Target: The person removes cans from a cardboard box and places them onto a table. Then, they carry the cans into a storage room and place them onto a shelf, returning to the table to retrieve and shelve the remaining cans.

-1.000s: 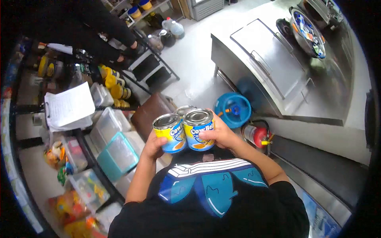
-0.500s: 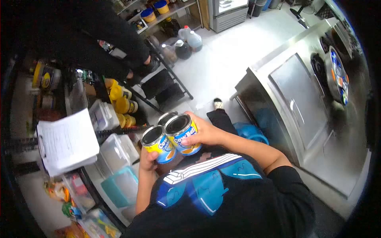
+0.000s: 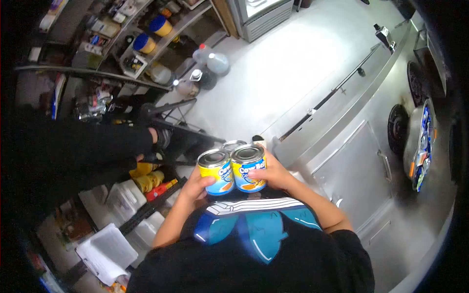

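Note:
Three cans of condensed milk are clustered upright in front of my chest. The left can (image 3: 215,172) and the right can (image 3: 248,168) have yellow and blue "Cow Bell" labels; of the third can (image 3: 234,145), behind them, little more than the metal lid shows. My left hand (image 3: 197,184) is closed around the left can, thumb across its label. Wrapped on the right can from the other side is my right hand (image 3: 274,173), its thumb on the front. Most fingers of both hands are hidden behind the cans.
Another person's dark-clothed leg (image 3: 97,146) reaches in from the left, by a black step stool (image 3: 181,132). Large jugs (image 3: 217,63) stand on the floor beside shelving. On the right runs a steel counter (image 3: 351,171) with a tray of packets (image 3: 424,146). A clipboard with papers (image 3: 107,254) lies lower left.
My view has turned, so shelves and counter sit differently in it. The cans, still in both my hands, now appear more level and slightly to the right.

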The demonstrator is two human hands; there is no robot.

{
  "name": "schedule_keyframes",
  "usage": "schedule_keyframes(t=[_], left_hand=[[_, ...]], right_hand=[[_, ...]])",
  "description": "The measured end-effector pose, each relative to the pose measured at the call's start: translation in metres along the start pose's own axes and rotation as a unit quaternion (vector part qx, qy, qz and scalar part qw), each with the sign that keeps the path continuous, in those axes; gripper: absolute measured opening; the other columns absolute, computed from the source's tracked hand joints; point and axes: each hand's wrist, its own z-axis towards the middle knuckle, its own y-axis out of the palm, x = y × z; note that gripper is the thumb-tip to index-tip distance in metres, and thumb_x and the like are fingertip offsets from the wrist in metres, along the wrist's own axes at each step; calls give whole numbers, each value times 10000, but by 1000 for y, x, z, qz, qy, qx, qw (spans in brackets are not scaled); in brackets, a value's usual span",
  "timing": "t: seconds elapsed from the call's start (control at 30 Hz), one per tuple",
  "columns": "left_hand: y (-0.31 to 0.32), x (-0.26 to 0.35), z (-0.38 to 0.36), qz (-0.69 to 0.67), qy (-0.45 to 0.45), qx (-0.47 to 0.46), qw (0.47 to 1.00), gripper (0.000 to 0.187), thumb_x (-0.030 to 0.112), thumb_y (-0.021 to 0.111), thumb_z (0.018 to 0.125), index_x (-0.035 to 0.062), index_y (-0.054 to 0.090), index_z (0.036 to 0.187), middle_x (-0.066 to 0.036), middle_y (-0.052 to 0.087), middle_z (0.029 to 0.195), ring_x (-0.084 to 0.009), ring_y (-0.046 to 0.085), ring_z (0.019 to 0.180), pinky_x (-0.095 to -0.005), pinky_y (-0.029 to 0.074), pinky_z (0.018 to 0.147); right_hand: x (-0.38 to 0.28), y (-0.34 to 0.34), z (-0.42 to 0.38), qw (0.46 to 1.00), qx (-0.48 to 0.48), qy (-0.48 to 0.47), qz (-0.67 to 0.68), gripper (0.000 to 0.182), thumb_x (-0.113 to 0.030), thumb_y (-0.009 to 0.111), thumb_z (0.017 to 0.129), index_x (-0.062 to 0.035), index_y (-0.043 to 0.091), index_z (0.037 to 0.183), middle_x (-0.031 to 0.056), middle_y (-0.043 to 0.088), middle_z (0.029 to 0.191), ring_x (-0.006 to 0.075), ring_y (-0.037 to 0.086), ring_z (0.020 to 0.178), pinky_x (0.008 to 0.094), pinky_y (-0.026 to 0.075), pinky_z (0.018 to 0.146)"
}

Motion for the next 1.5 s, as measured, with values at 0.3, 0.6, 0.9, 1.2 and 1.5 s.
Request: schedule_keyframes(t=[0.3,0.6,0.9,1.2,1.5], left_hand=[[102,73,178,108,-149,-144,972,710,139,737,722,0,381,1320,-122,533,1253,-220,530,1132,-376,425,971],[116,130,311,142,-250,-272,918,678,122,742,726,15,397,1300,-107,535,1247,-208,514,1148,-368,411,985],[57,306,324,133,-98,-208,964,758,165,791,672,25,397,1304,-105,538,1235,-221,533,1130,-381,421,976],[46,400,292,169,184,-115,961,786,254,803,650,26,424,1300,-100,549,1230,-211,525,1130,-374,407,981],[63,452,237,175,396,15,901,949,198,821,634,20,273,1389,-97,472,1308,-197,455,1210,-375,343,1036]], right_hand=[[-74,-94,-6,964,138,-128,187,725,-75,748,652,-13,364,1264,147,553,1158,240,581,1038,384,483,900],[-127,-99,43,909,265,-231,222,729,-160,744,678,12,376,1284,149,561,1167,235,587,1043,364,488,893],[-258,-45,188,962,161,-207,79,829,-194,796,661,-16,309,1307,138,527,1193,220,541,1083,369,443,940],[-388,21,278,978,-34,-197,-59,771,-255,813,586,-14,399,1191,119,552,1107,215,560,1024,355,452,902],[-464,69,363,914,-283,-204,-208,873,-259,804,575,8,349,1271,116,513,1188,197,495,1130,351,370,982]])
